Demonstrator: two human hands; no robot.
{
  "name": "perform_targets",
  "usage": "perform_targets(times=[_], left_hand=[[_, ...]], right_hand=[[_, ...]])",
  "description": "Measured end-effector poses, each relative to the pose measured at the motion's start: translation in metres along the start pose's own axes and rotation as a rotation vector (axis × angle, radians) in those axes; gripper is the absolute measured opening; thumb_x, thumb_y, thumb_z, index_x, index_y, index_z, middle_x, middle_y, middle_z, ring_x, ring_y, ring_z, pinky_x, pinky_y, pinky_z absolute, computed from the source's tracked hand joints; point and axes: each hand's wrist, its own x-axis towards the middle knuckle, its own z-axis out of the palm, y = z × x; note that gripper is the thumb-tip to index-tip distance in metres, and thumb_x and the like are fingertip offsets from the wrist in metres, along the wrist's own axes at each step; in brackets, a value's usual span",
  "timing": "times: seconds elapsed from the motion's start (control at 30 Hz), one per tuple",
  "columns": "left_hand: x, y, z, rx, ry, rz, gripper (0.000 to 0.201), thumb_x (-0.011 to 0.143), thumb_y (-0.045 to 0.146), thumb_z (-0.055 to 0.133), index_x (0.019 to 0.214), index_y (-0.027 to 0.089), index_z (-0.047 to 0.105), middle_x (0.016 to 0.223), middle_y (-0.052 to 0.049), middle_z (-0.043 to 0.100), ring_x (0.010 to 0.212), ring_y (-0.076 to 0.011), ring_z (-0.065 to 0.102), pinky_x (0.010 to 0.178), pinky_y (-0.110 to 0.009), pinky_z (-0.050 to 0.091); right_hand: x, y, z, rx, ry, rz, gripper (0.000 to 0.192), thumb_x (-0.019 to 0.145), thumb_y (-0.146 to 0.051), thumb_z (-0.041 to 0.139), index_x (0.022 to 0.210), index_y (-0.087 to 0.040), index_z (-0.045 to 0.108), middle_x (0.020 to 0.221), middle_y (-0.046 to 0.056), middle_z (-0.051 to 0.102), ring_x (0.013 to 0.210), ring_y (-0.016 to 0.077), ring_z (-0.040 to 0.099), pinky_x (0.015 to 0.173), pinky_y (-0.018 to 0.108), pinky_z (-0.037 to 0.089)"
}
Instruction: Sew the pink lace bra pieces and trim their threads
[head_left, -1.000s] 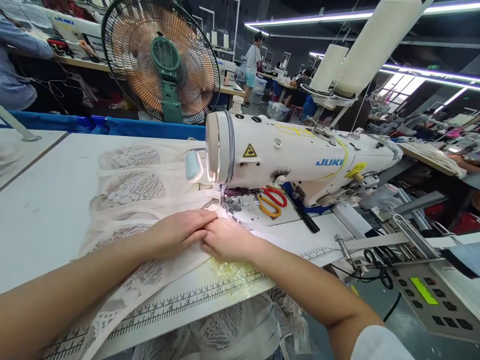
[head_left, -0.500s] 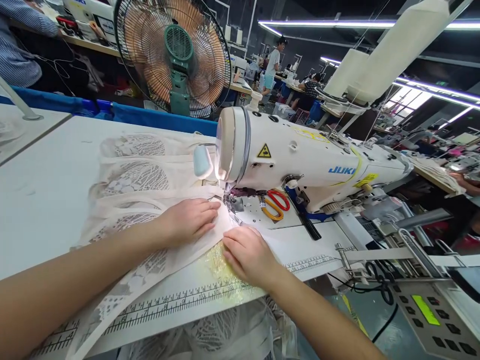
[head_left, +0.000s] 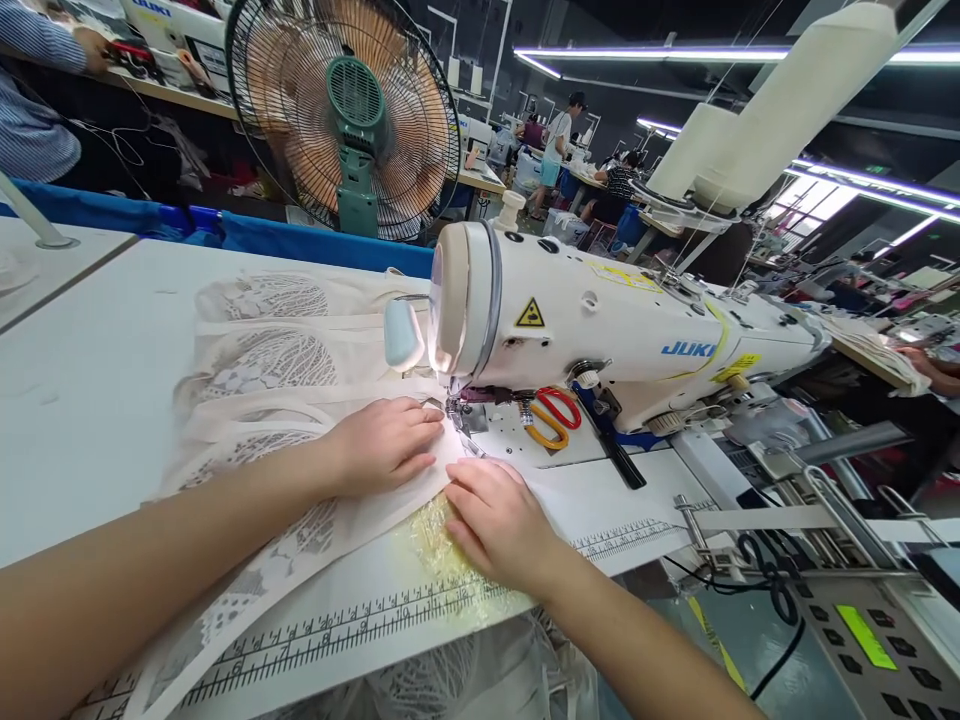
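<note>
The cloth [head_left: 360, 522], laid on the table [head_left: 112, 330] and reaching the machine [head_left: 592, 325], is best smoothed by the left hand [head_left: 386, 446], fingers flat and close together, and steered evenly by the right hand [head_left: 504, 518], whose bent fingers' pinch cannot be told.

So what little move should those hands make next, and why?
Probably a slight nudge of the pale fabric toward the needle area, pressed flat: the left hand lies on it just short of the metal parts under the head of the sewing machine, and the right hand has its fingers at the fabric's edge.
</note>
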Motion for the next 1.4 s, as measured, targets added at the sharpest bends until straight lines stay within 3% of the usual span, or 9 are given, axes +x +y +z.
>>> perform_targets(times=[0.17, 0.33, 0.83, 1.07, 1.4], left_hand=[[0.001, -0.002, 0.003, 0.019, 0.009, 0.009, 0.035, 0.089, 0.028, 0.043, 0.112, 0.013, 0.064, 0.122, -0.011, 0.064, 0.101, -0.0275, 0.059, 0.087, -0.042, 0.05], [-0.001, -0.004, 0.01, 0.037, 0.096, 0.016, 0.034, 0.09, 0.028, 0.04, 0.106, 0.013, 0.066, 0.119, -0.014, 0.064, 0.103, -0.0273, 0.059, 0.087, -0.041, 0.05], [0.001, -0.005, 0.004, 0.03, 0.033, 0.025, 0.038, 0.091, 0.03, 0.038, 0.111, 0.013, 0.065, 0.119, -0.015, 0.065, 0.104, -0.0292, 0.06, 0.087, -0.044, 0.052], [0.003, -0.005, 0.004, 0.04, 0.017, 0.02, 0.038, 0.091, 0.031, 0.038, 0.109, 0.013, 0.066, 0.118, -0.015, 0.065, 0.103, -0.03, 0.061, 0.087, -0.045, 0.052], [0.013, -0.018, -0.003, 0.055, 0.03, 0.029, 0.041, 0.091, 0.035, 0.034, 0.102, 0.015, 0.068, 0.106, -0.014, 0.068, 0.095, -0.0291, 0.062, 0.081, -0.043, 0.051]], right_hand=[[0.001, 0.001, -0.001, 0.007, 0.003, 0.015, 0.021, 0.089, -0.023, 0.044, 0.103, -0.014, 0.058, 0.114, 0.012, 0.062, 0.106, 0.0257, 0.053, 0.093, 0.043, 0.041], [0.002, 0.002, -0.001, 0.019, 0.01, 0.023, 0.021, 0.09, -0.024, 0.043, 0.1, -0.014, 0.059, 0.112, 0.012, 0.063, 0.104, 0.0249, 0.054, 0.092, 0.043, 0.043], [0.0, 0.003, -0.002, 0.036, 0.066, 0.019, 0.021, 0.091, -0.023, 0.041, 0.098, -0.014, 0.059, 0.108, 0.011, 0.064, 0.099, 0.0236, 0.057, 0.09, 0.04, 0.045], [-0.001, 0.004, 0.0, 0.017, 0.046, 0.048, 0.022, 0.09, -0.023, 0.042, 0.1, -0.013, 0.06, 0.111, 0.012, 0.065, 0.103, 0.0249, 0.056, 0.092, 0.042, 0.046], [-0.003, 0.008, 0.009, -0.021, -0.03, 0.114, 0.03, 0.09, -0.028, 0.048, 0.113, -0.011, 0.058, 0.127, 0.015, 0.057, 0.124, 0.0258, 0.048, 0.1, 0.041, 0.044]])
